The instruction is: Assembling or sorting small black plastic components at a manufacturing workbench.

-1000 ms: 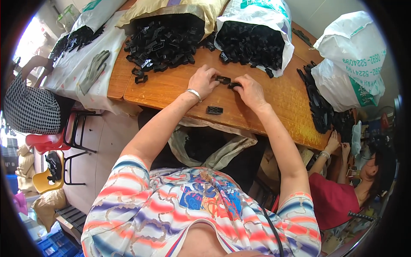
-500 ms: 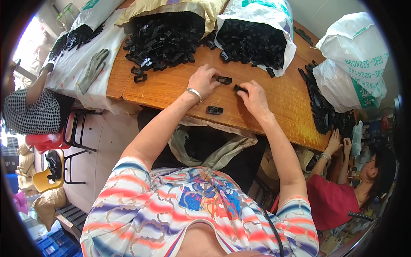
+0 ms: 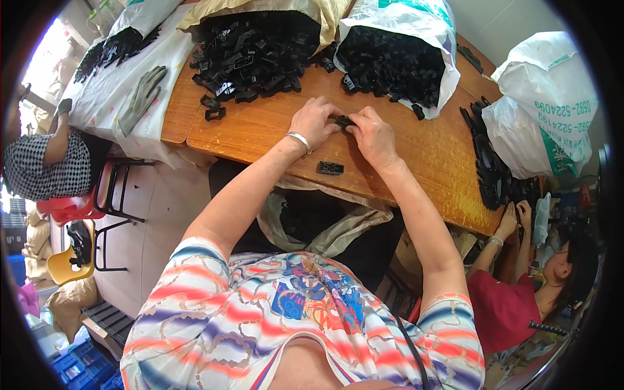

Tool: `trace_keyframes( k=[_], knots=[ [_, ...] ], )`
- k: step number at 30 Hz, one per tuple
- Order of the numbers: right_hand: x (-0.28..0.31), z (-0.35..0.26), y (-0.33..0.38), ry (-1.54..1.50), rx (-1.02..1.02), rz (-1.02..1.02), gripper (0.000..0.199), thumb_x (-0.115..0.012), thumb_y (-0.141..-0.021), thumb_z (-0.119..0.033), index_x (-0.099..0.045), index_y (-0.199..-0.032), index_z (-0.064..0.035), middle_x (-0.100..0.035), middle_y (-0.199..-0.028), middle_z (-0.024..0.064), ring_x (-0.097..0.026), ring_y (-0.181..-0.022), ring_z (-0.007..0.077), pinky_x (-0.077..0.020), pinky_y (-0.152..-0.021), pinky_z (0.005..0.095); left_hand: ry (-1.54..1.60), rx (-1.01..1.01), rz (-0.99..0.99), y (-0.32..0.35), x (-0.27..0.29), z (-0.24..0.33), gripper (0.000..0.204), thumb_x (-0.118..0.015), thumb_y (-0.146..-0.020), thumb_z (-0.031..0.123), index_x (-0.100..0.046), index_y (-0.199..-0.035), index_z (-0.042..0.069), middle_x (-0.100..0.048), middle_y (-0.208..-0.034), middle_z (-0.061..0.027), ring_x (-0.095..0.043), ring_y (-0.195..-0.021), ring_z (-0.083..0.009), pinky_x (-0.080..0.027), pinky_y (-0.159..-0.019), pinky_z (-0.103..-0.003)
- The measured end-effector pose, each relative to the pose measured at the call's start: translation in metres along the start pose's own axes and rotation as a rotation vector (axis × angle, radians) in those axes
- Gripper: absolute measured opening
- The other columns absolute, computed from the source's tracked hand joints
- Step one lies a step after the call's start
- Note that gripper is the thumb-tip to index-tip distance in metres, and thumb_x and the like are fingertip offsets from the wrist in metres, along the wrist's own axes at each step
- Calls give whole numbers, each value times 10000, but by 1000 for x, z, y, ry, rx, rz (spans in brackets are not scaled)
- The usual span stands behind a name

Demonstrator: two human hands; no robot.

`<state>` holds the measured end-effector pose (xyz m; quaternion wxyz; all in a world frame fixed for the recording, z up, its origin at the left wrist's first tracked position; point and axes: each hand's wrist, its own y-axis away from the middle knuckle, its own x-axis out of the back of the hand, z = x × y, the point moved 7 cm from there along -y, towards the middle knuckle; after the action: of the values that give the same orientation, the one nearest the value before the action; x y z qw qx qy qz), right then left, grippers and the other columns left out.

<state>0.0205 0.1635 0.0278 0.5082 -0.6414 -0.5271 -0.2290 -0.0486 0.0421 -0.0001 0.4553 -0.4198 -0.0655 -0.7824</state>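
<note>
Over the middle of the wooden table [image 3: 260, 127], my two hands meet at a small black plastic part [image 3: 344, 121]. From the left, my left hand [image 3: 313, 122] pinches it. My right hand [image 3: 372, 136] presses fingers on its right side; the smaller black piece it carried is hidden among the fingertips, so I cannot tell whether the two are joined. Nearer to me, a rectangular black plastic piece [image 3: 330, 168] lies flat by the table's front edge. Beyond my hands, loose black parts [image 3: 253, 55] spill from a tan sack [image 3: 330, 19].
A white sack [image 3: 448, 71] of black pieces stands at the far right. Long black strips [image 3: 484, 159] lie beside another white bag [image 3: 539, 123]. A grey glove [image 3: 144, 97] rests on the covered table at left. One person works at each side. An open sack [image 3: 279, 224] hangs below the table edge.
My right hand has moved left and brought its small black piece against the part in my left hand. The left hand has stayed nearly in place.
</note>
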Motion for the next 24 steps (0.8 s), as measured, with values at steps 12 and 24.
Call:
trace_keyframes(
  k=[12,24],
  knots=[
    [7,-24,34,28,-94,-208,215,-719,-821,-199,-708,-980,-56,-622,-946,162,-637,-868,380,-525,-762,446,231,-123,-121,-37,0,-12,404,-508,-816,-19,-636,-1175,114,-637,-1063,-150,-637,-973,-315,-514,-891,-371],
    [21,52,-33,80,-117,-2,176,-695,-843,-165,-707,-982,-57,-643,-955,170,-647,-878,391,-522,-764,468,-77,-272,175,-69,15,1,145,-697,-796,134,-680,-933,90,-613,-938,-125,-622,-877,-332,-517,-770,-414]
  ],
)
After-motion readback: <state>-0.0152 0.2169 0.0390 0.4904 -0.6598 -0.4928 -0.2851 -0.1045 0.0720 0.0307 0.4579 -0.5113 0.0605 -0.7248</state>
